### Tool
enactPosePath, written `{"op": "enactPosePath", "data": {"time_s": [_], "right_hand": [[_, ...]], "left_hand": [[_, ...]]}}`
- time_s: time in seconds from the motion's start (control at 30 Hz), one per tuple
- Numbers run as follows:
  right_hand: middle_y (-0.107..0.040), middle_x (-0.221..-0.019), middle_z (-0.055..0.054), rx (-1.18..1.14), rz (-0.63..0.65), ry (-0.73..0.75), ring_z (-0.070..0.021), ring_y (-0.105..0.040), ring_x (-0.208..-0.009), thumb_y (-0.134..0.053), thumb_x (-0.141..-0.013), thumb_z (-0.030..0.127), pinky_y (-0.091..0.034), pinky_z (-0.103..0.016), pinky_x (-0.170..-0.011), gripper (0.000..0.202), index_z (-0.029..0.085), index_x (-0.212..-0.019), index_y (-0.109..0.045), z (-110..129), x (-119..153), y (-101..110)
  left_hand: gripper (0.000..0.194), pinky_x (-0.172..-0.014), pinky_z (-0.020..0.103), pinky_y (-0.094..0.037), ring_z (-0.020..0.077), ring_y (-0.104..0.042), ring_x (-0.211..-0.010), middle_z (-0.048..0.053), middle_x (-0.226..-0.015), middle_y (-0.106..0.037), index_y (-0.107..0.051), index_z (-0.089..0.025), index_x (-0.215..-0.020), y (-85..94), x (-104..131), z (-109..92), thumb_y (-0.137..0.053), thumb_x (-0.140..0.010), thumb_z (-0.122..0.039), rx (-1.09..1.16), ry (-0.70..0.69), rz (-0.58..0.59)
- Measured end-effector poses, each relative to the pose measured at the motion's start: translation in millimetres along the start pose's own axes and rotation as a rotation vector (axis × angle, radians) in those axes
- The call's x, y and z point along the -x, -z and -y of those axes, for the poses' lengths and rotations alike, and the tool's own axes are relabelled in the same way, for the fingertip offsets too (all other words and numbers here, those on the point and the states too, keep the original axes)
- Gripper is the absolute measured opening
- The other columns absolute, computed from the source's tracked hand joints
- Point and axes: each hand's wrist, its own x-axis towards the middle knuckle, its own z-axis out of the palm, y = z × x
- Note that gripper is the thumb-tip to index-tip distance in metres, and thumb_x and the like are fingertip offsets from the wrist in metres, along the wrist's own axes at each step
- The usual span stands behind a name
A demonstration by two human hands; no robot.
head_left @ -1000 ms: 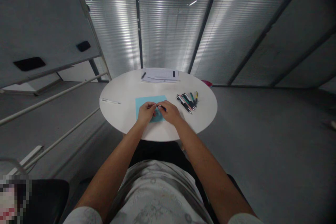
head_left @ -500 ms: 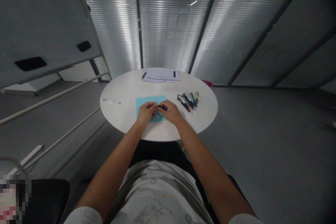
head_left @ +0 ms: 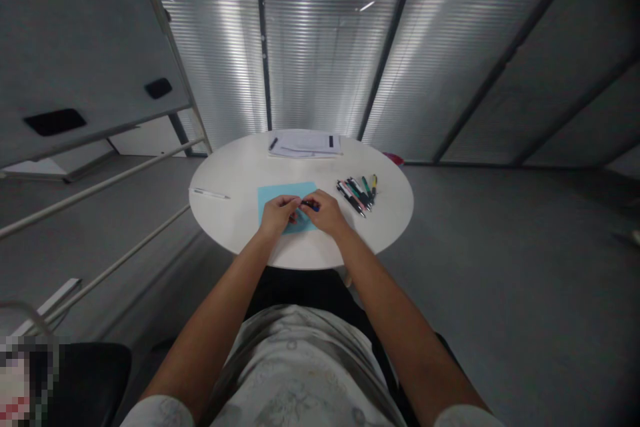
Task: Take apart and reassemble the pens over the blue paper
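The head view shows the left hand [head_left: 278,212] and right hand [head_left: 323,209] meeting over a blue sheet [head_left: 287,191] on the round white table [head_left: 235,223], the grip of the right closed with fingers and thumb around a small dark object [head_left: 311,205], and the left's fingertips pinched together at its near end, though whether they grasp it too I cannot tell. To the right of the hands lies a cluster of pens [head_left: 356,195], a white pen [head_left: 211,193] lies near the table's left edge, and papers [head_left: 305,143] lie at the far side.
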Motion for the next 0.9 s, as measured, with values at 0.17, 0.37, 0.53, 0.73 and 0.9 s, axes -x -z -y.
{"op": "enactPosePath", "data": {"time_s": [0.17,0.37,0.53,0.73,0.9], "right_hand": [[-0.056,-0.076,0.001,-0.039,-0.012,-0.06,-0.014,-0.051,-0.068,-0.065,-0.077,0.024,-0.042,-0.028,-0.065,0.01,0.021,-0.084,-0.06,0.3,0.0,-1.8],[-0.055,-0.076,0.001,-0.064,-0.028,-0.105,-0.0132,-0.051,-0.068,-0.066,-0.075,0.027,-0.042,-0.028,-0.065,0.015,0.021,-0.074,-0.052,-4.1,1.3,-4.1],[-0.052,-0.081,0.002,-0.142,-0.036,-0.111,-0.0141,-0.051,-0.071,-0.063,-0.071,0.019,-0.044,-0.028,-0.066,0.024,0.023,-0.09,-0.049,-5.7,2.5,-3.9],[-0.048,-0.089,-0.002,-0.041,-0.018,-0.013,-0.0175,-0.049,-0.08,-0.054,-0.068,0.01,-0.045,-0.031,-0.07,0.026,0.023,-0.088,-0.044,-0.6,1.7,-4.3],[-0.054,-0.085,0.0,-0.043,-0.013,-0.052,-0.0165,-0.052,-0.079,-0.058,-0.074,0.015,-0.045,-0.031,-0.075,0.017,0.023,-0.086,-0.049,-0.7,0.9,-3.9]], "left_hand": [[0.03,-0.045,0.022,-0.043,0.0089,-0.051,-0.05,0.001,-0.063,-0.061,-0.069,-0.012,-0.084,0.3,-1.3,1.6,-0.075,-0.068,-0.036,-0.005,-0.002,-0.003],[0.03,-0.045,0.022,-0.043,0.0088,-0.051,-0.05,0.002,-0.064,-0.061,-0.071,-0.012,-0.087,0.4,0.2,0.7,-0.075,-0.067,-0.034,-0.031,-0.013,0.021],[0.033,-0.045,0.022,-0.043,0.009,-0.052,-0.051,0.001,-0.066,-0.062,-0.072,-0.012,-0.091,-0.3,1.1,-1.4,-0.075,-0.067,-0.033,-0.021,-0.023,0.023],[0.034,-0.044,0.021,-0.041,0.0079,-0.05,-0.047,0.0,-0.062,-0.06,-0.072,-0.012,-0.091,0.8,-2.7,1.2,-0.075,-0.067,-0.036,-0.027,-0.028,-0.03],[0.033,-0.044,0.021,-0.041,0.0079,-0.048,-0.046,-0.002,-0.055,-0.056,-0.072,-0.011,-0.09,1.4,-3.5,2.2,-0.074,-0.068,-0.036,-0.048,-0.044,-0.08]]}}
